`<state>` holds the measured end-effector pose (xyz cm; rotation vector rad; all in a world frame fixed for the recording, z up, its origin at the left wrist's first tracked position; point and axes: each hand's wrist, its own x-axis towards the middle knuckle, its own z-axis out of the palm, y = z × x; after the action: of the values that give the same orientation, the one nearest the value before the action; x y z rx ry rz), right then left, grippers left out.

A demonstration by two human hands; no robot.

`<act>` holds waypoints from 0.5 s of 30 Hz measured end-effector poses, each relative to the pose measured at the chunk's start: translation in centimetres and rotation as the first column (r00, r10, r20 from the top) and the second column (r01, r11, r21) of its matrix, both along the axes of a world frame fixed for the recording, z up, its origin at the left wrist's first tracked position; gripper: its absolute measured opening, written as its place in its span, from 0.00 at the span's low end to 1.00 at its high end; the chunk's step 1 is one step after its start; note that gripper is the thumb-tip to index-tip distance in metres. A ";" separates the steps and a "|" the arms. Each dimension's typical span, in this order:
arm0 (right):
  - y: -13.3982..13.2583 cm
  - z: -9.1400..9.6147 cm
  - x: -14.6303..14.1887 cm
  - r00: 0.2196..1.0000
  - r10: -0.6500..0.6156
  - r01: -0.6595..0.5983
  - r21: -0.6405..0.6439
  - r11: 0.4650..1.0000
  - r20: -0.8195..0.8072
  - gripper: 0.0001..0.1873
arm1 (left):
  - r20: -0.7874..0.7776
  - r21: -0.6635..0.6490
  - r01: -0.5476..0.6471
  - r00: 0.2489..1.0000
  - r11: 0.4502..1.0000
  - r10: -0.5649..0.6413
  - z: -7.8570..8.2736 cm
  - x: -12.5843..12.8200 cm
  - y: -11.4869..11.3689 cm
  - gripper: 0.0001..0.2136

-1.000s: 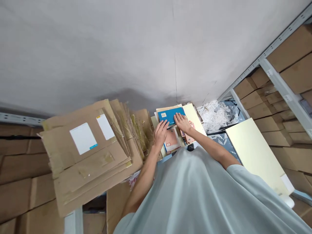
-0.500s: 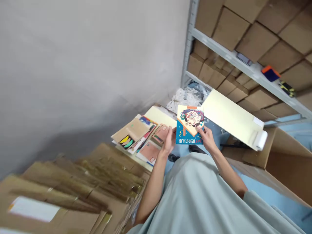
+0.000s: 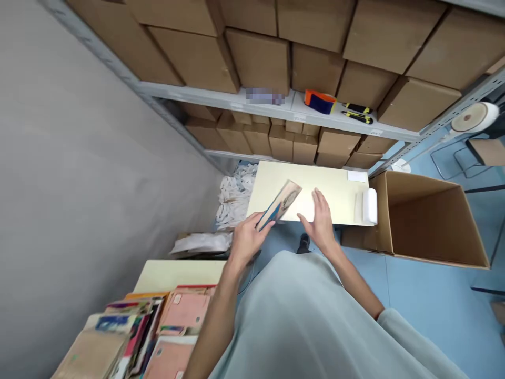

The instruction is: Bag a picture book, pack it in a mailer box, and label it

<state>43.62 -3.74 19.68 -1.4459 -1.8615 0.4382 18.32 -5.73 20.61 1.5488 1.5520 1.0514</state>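
blue and cream, a thin book [image 3: 281, 203] is in the left hand [image 3: 249, 238], its fingers gripping the near end. the cover is too blurred to read, as are the small labels [image 3: 300, 118] on the grey shelf [image 3: 224, 97] and the white sheet [image 3: 356, 176] near the far right corner of the pale desk [image 3: 335, 192]. in view the book crosses the desk's near edge; whether they touch i cannot tell. blue floor [image 3: 414, 284] shows between that edge and the person's shirt [image 3: 300, 316]. a white roll [image 3: 370, 206] lies along the desk's right edge, a cardboard box [image 3: 430, 221] just beyond. the book is tilted, long axis slanting forward and right, far end toward the shelf. the right hand [image 3: 320, 225] is apart from it, fingers open, thumb spread.
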 end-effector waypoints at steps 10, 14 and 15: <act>10.4 -0.9 4.6 0.935 0.355 -0.325 -0.417 0.849 -0.005 0.13 | -0.212 0.143 0.193 0.964 0.971 -0.160 3.1 5.0 11.3 0.25; 12.7 -0.5 4.9 0.844 -0.057 -0.175 -0.374 0.911 -0.533 0.28 | 0.083 0.144 -0.128 0.990 0.981 0.117 1.8 4.4 15.5 0.50; 13.2 0.1 4.7 0.768 -0.116 -0.161 -0.365 0.917 -0.630 0.31 | 0.209 0.054 -0.098 0.974 0.994 0.085 1.3 4.4 16.3 0.50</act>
<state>48.34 9.41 19.76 -1.2846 -1.2596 1.2263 22.70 10.59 21.89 1.3721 1.4703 1.2823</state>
